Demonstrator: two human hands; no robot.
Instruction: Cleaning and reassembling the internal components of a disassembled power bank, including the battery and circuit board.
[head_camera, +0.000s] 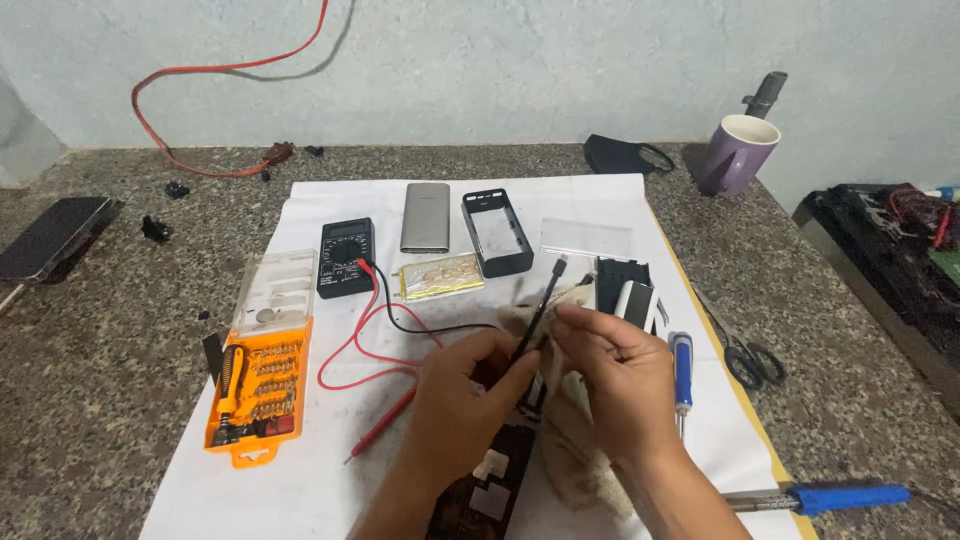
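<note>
Both hands together at sheet centre: left hand (462, 392) and right hand (618, 372) pinching thin black probe (540, 312) above dark circuit board (497, 470). Risk: slipping tip, scratched board, snagged red lead (352, 362).

Left hand (462, 400) and right hand (618, 375) raised close together, fingers curled, fingertips in pinching grip.

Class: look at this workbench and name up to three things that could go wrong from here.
1. The soldering iron lies at the sheet's edge near the right hand; if hot, it might burn.
2. The red lead loops beside the left hand and could snag.
3. The mug could tip onto the parts.
</note>
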